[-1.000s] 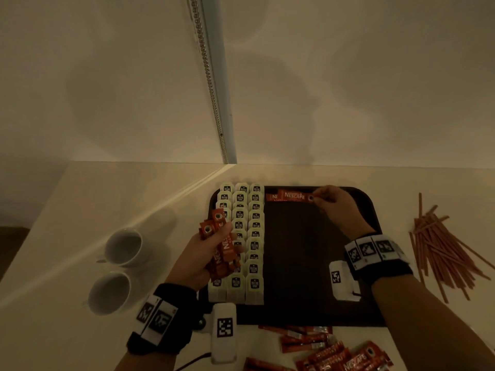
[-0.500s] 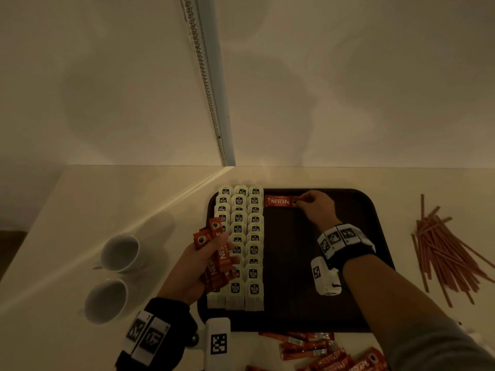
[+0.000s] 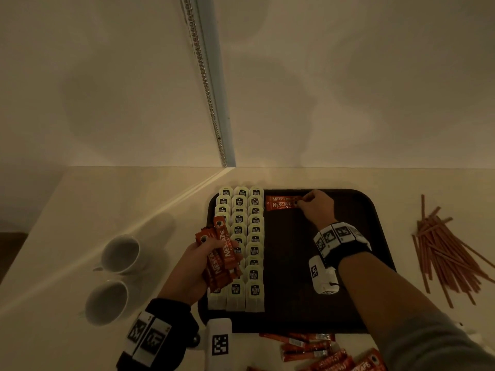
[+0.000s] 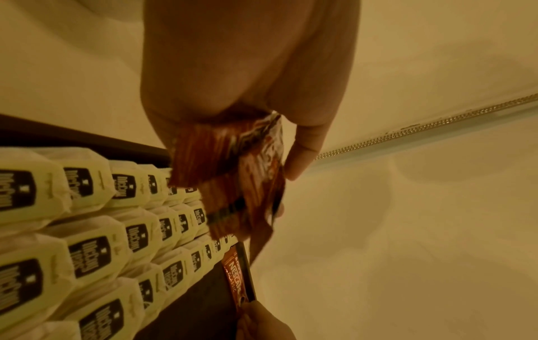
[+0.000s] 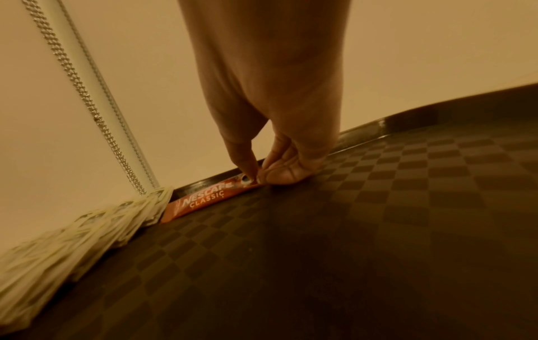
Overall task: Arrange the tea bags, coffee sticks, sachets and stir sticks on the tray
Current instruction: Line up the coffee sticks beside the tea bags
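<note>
A dark tray (image 3: 348, 263) carries three columns of white tea bags (image 3: 241, 236) along its left side. Two red coffee sticks (image 3: 281, 202) lie side by side at the far rim, right of the tea bags. My right hand (image 3: 312, 203) pinches the right end of the nearer coffee stick (image 5: 203, 200) between thumb and fingertips (image 5: 247, 168), low on the tray floor. Over the tea bags (image 4: 87, 230), my left hand (image 3: 198, 263) grips a bundle of coffee sticks (image 3: 222, 253), seen close in the left wrist view (image 4: 232, 184).
Two white cups (image 3: 120, 254) (image 3: 107, 301) stand left of the tray. A heap of brown stir sticks (image 3: 450, 253) lies to the right. Loose coffee sticks (image 3: 321, 354) lie at the table's front edge. A wall with a bead chain (image 3: 206, 89) rises behind the tray.
My right hand has drawn its coffee stick left, up against the tea bags, so two sticks now show at the far rim. The left hand with its bundle has hardly moved.
</note>
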{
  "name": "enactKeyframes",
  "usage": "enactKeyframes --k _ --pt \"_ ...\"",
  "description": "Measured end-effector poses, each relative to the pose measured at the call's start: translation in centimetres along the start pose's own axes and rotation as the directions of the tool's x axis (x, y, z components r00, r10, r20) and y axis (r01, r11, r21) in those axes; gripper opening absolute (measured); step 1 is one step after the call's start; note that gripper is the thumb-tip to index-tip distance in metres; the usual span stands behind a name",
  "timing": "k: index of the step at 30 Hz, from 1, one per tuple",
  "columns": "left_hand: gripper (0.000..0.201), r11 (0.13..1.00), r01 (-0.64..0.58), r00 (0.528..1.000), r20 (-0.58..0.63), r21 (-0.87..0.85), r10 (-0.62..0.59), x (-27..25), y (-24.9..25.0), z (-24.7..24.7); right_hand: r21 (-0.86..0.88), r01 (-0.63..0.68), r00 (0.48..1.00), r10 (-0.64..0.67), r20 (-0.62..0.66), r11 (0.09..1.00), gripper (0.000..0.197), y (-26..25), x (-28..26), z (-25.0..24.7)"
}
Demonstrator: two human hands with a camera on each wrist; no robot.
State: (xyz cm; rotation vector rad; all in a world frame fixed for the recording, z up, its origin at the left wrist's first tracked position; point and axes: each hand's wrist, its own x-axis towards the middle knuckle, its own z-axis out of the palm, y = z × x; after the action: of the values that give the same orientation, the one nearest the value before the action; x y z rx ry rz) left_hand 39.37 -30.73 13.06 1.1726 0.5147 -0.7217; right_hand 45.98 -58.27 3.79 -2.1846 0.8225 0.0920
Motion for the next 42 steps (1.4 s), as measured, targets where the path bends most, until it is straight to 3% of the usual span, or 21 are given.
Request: enactKeyframes --k 6,8,10,11,14,15,17,21,24,26,28,32,37,42 --pt "0.014 0.983 -0.131 0.991 0.015 0.127 0.13 -0.1 0.5 0.8 0.06 -0.038 0.999 0.039 -0.013 0.997 0.034 -0.2 -0.4 -0.4" --pt "0.012 0.966 -0.171 0.985 0.006 0.196 0.173 0.1 0.8 1.1 0.133 0.038 0.999 -0.036 -0.021 0.99 0.029 -1.3 -1.5 -0.9" --pt "0.013 0.947 -0.205 0.977 -0.001 0.248 0.211 0.3 1.3 1.5 0.262 0.165 0.979 -0.19 0.07 0.951 0.018 -3.3 -3.6 -1.6" --pt "0.014 0.936 -0.217 0.974 0.002 0.275 0.225 0.4 1.5 1.7 0.354 0.201 0.948 -0.272 0.166 0.914 0.016 -4.6 -4.9 -2.0" --pt "0.01 0.886 -0.281 0.957 0.032 0.368 0.29 0.5 2.1 2.5 0.512 0.242 0.764 -0.487 0.424 0.824 0.022 -7.9 -8.4 -3.3" --pt "0.009 0.868 -0.309 0.947 0.041 0.39 0.319 0.5 2.3 2.8 0.522 0.277 0.718 -0.535 0.445 0.807 0.022 -8.5 -9.1 -3.5" --pt "0.008 0.834 -0.366 0.923 0.049 0.413 0.382 0.3 2.6 3.2 0.548 0.327 0.682 -0.593 0.427 0.77 0.017 -9.1 -9.9 -3.7" --pt "0.019 0.8 -0.446 0.879 0.03 0.402 0.475 -0.2 3.0 3.1 0.682 0.184 0.744 -0.554 0.375 0.708 0.006 -9.0 -10.4 -3.8" --pt "0.022 0.781 -0.507 0.835 -0.018 0.365 0.55 -0.4 3.3 3.0 0.713 0.098 0.723 -0.541 0.429 0.695 0.014 -8.5 -10.7 -3.9" --pt "0.021 0.75 -0.532 0.819 0.014 0.392 0.574 -0.6 3.4 3.0 0.679 0.169 0.704 -0.569 0.424 0.714 0.017 -8.5 -11.1 -3.7" --pt "0.023 0.744 -0.536 0.821 0.04 0.398 0.57 -0.7 3.4 3.0 0.653 0.272 0.727 -0.596 0.342 0.707 0.017 -8.6 -11.3 -3.5" --pt "0.009 0.766 -0.554 0.805 -0.025 0.326 0.593 -0.5 3.4 3.1 0.651 0.33 0.736 -0.618 0.276 0.684 0.014 -9.1 -11.7 -3.6" --pt "0.012 0.79 -0.518 0.84 0.023 0.329 0.541 0.0 2.6 3.5 0.634 0.319 0.75 -0.597 0.286 0.705 0.015 -9.3 -12.5 -3.0" --pt "0.011 0.864 -0.467 0.88 0.006 0.186 0.475 0.2 2.1 3.6 0.643 0.264 0.786 -0.547 0.289 0.719 0.006 -9.2 -12.4 -2.9"
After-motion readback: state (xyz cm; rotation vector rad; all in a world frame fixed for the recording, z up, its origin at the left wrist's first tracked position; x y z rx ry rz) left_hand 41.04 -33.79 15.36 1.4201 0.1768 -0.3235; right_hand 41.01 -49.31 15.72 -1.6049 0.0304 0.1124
